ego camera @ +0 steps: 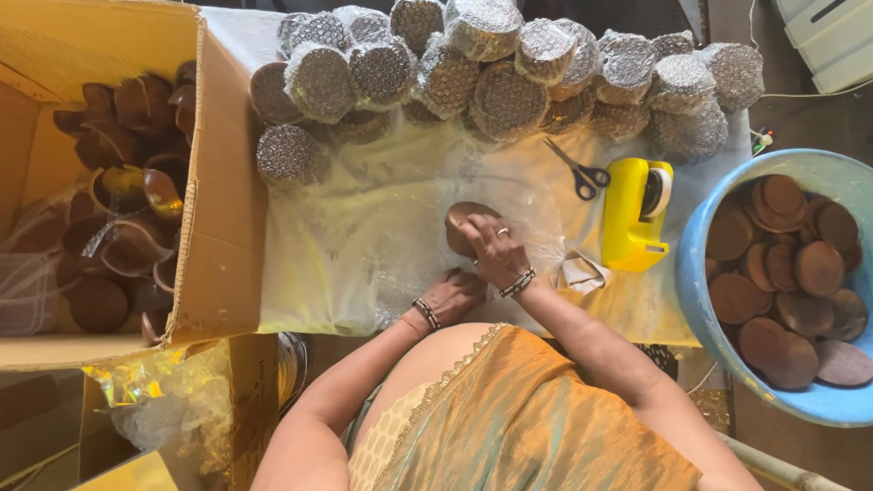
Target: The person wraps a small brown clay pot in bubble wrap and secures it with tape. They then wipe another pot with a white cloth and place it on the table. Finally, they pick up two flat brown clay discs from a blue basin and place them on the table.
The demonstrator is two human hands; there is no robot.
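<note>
Well, your biggest neighbour was the cardboard box (pixel 218 182) on your left, open and piled with brown clay bowls (pixel 127 227), some glossy inside. Across the table lay a clear sheet of bubble wrap (pixel 364 236), spread flat from the box to the blue plastic tub (pixel 696 300) on your right, and that tub was heaped with flat brown clay lids (pixel 791 273). Along the far edge sat a stacked row of round bundles already wrapped in bubble wrap (pixel 491 64), a good many of them, touching one another. Next down in size, a yellow tape dispenser (pixel 632 214) stood just beside the tub, with black-handled scissors (pixel 582 173) near it, blades apart.

Then the middle of things: your right hand (pixel 496 250) rested on top of a round brown clay piece (pixel 466 223) lying on the sheet, fingers curled down over its near edge, pressing rather than lifting. Your left hand (pixel 455 293) sat just beside it, nearer your body, fingers bent and pinching the near edge of the sheet. Whether it truly gripped the plastic, you couldn't quite tell from above.
</note>
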